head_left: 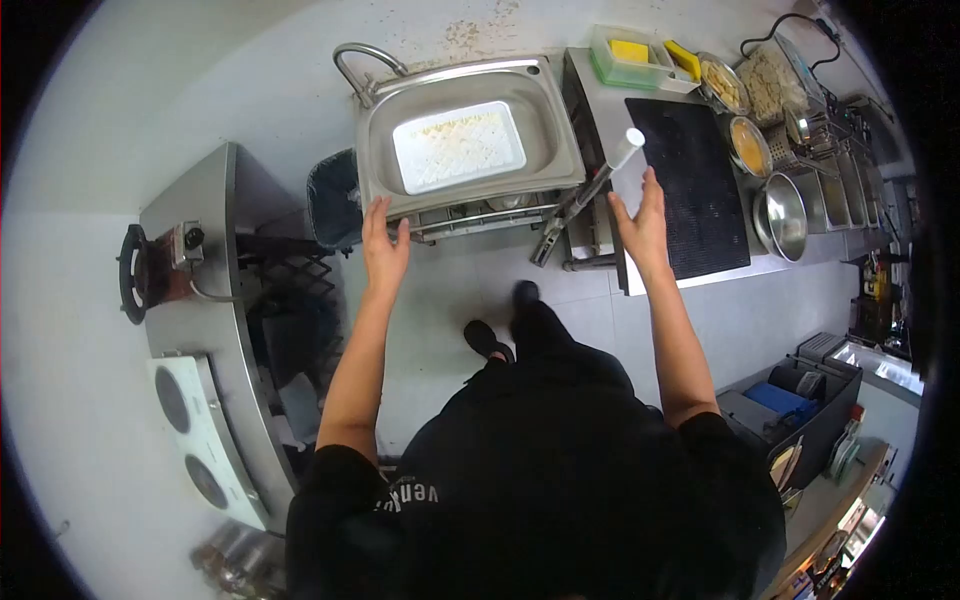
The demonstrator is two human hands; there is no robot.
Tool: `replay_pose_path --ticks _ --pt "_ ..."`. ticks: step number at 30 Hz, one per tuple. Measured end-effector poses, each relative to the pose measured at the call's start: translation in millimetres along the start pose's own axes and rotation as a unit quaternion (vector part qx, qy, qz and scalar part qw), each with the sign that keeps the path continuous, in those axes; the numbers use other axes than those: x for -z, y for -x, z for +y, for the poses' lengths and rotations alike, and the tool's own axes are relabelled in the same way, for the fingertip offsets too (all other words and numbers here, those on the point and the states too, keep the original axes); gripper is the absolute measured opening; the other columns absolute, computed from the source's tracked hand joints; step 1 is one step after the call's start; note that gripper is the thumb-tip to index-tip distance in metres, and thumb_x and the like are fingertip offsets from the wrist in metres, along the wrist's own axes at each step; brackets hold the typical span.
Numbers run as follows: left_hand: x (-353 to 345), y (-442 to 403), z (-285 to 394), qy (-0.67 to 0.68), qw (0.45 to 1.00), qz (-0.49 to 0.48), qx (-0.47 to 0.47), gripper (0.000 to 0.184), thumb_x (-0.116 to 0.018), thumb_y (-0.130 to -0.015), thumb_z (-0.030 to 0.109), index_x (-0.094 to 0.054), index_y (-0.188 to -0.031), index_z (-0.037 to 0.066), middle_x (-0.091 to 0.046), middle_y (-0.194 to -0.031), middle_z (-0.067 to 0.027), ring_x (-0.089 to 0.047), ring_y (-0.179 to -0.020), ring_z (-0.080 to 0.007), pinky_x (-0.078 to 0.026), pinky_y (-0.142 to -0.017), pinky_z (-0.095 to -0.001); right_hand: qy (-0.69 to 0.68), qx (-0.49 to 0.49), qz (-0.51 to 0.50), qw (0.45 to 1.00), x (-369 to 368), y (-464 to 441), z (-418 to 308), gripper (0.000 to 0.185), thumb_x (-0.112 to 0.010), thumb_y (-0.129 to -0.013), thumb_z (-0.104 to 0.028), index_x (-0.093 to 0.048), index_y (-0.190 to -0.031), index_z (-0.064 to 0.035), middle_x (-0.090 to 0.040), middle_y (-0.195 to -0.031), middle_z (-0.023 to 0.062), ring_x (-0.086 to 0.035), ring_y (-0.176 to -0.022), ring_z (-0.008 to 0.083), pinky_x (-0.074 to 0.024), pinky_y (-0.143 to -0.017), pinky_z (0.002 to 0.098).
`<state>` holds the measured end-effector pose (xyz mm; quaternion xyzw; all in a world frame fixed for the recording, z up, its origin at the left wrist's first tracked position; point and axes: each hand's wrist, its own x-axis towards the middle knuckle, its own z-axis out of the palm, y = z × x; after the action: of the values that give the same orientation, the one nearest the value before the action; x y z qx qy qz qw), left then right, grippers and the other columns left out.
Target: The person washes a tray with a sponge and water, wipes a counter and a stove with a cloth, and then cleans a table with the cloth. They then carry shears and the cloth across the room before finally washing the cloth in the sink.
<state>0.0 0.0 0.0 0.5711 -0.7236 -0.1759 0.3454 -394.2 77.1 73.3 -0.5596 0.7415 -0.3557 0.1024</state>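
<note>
My left hand point(385, 250) is at the front left corner of the steel sink point(470, 195), fingers stretched and thumb apart, holding nothing. Whether its fingertips touch the rim I cannot tell. In the basin lies a white rectangular tray point(460, 150) with yellowish crumbs along its far side. My right hand point(645, 225) is open by the front edge of the steel counter point(628, 185), fingers up and thumb spread. Just left of it, a metal bar with a white cylindrical end point(592, 190) slants between sink and counter.
A black mat point(690, 190) covers part of the counter. Behind it are a container with a yellow sponge point(630, 50), food bowls point(748, 145) and a steel bowl point(782, 215). A curved tap point(370, 65) rises behind the sink. Left are a bin point(333, 200) and a two-ring hob point(205, 435).
</note>
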Motion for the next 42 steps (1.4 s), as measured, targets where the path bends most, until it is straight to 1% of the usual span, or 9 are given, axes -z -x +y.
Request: replay_pose_path --ticks 8,14,20,22,31,35,37,40,42 --pt "3.3 -176.2 -36.1 -0.016 0.999 -0.048 -0.011 0.051 -0.057 -0.084 0.009 -0.042 -0.132 -0.002 -0.046 -0.132 -0.0262 -0.046 -0.120 -0.0398 -0.038 -0.101 -0.0393 -0.043 0.174 0.034 0.983 -77.5 -9.1 -73.6 0.041 -0.066 -0.078 -0.004 -0.052 -0.116 -0.0001 -0.054 -0.116 0.0183 -0.049 -0.110 0.0367 -0.0389 -0.095 0.0422" --pt "-67.5 -296.4 -104.5 -0.077 0.991 -0.094 -0.050 0.053 -0.057 -0.084 0.011 -0.040 -0.132 -0.004 -0.042 -0.134 -0.0286 -0.043 -0.124 -0.0406 -0.036 -0.103 -0.0412 -0.173 0.066 -0.154 0.971 -194.4 -52.6 -104.4 0.028 -0.059 -0.086 -0.011 -0.058 -0.112 -0.0015 -0.056 -0.110 0.0192 -0.054 -0.102 0.0363 -0.0427 -0.091 0.0387" --pt "-81.8 -325.7 -85.1 0.058 0.984 0.008 0.168 0.053 -0.061 -0.085 0.017 -0.042 -0.124 -0.013 -0.043 -0.130 -0.0309 -0.044 -0.121 -0.0382 -0.033 -0.103 -0.0401 -0.355 -0.165 -0.215 0.895 -293.4 -133.3 -110.5 0.030 -0.056 -0.088 -0.012 -0.059 -0.116 -0.0002 -0.062 -0.108 0.0203 -0.060 -0.096 0.0343 -0.0468 -0.086 0.0356" --pt "-116.6 -326.5 -143.8 -0.026 0.994 0.090 0.055 0.052 -0.059 -0.087 0.018 -0.042 -0.125 -0.013 -0.045 -0.129 -0.0298 -0.045 -0.120 -0.0376 -0.034 -0.102 -0.0383 -0.362 -0.249 -0.186 0.879 -319.1 -155.3 -81.9 0.030 -0.055 -0.088 -0.012 -0.059 -0.116 -0.0001 -0.062 -0.108 0.0209 -0.060 -0.097 0.0340 -0.0470 -0.086 0.0364" --pt "-107.4 -309.1 -152.1 -0.035 0.988 -0.006 -0.149 0.038 -0.055 -0.091 0.011 -0.050 -0.127 0.000 -0.055 -0.119 -0.0222 -0.055 -0.106 -0.0369 -0.043 -0.092 -0.0414 0.104 0.048 0.153 0.982 -99.3 -119.5 -68.2 0.035 -0.065 -0.080 -0.009 -0.058 -0.114 -0.0017 -0.047 -0.129 0.0181 -0.043 -0.123 0.0374 -0.0380 -0.101 0.0445" --pt "-118.1 -311.3 -202.2 -0.101 0.949 -0.204 -0.219 0.043 -0.056 -0.086 0.007 -0.051 -0.129 0.005 -0.048 -0.133 -0.0189 -0.046 -0.121 -0.0380 -0.033 -0.104 -0.0444 0.371 -0.006 0.037 0.928 -62.5 -110.3 -62.9 0.043 -0.067 -0.080 -0.021 -0.057 -0.111 0.0072 -0.054 -0.115 0.0192 -0.044 -0.121 0.0360 -0.0326 -0.103 0.0481" --pt "-113.1 -304.4 -181.6 -0.097 0.948 -0.182 -0.241 0.045 -0.055 -0.084 0.005 -0.050 -0.129 0.005 -0.046 -0.135 -0.0192 -0.043 -0.124 -0.0379 -0.032 -0.106 -0.0438 0.502 -0.211 -0.294 0.785 -57.8 -107.7 -83.2 0.045 -0.067 -0.077 -0.021 -0.058 -0.111 0.0061 -0.057 -0.110 0.0172 -0.048 -0.117 0.0334 -0.0362 -0.099 0.0438" --pt "-130.7 -273.1 -140.0 -0.118 0.954 -0.155 -0.229 0.050 -0.054 -0.082 -0.001 -0.047 -0.132 0.003 -0.037 -0.140 -0.0225 -0.032 -0.133 -0.0376 -0.024 -0.111 -0.0446 0.507 -0.112 -0.222 0.826 -55.2 -86.6 -69.5 0.044 -0.067 -0.074 -0.021 -0.060 -0.110 0.0034 -0.060 -0.106 0.0142 -0.054 -0.108 0.0323 -0.0399 -0.093 0.0407" --pt "-159.0 -256.5 -126.9 0.001 0.962 -0.179 -0.207 0.043 -0.052 -0.087 0.002 -0.047 -0.130 0.000 -0.046 -0.133 -0.0245 -0.051 -0.117 -0.0371 -0.041 -0.099 -0.0461 0.474 0.048 -0.087 0.875 -63.9 -75.9 -63.4 0.041 -0.067 -0.074 -0.022 -0.063 -0.107 0.0010 -0.060 -0.106 0.0141 -0.055 -0.107 0.0314 -0.0395 -0.097 0.0444"
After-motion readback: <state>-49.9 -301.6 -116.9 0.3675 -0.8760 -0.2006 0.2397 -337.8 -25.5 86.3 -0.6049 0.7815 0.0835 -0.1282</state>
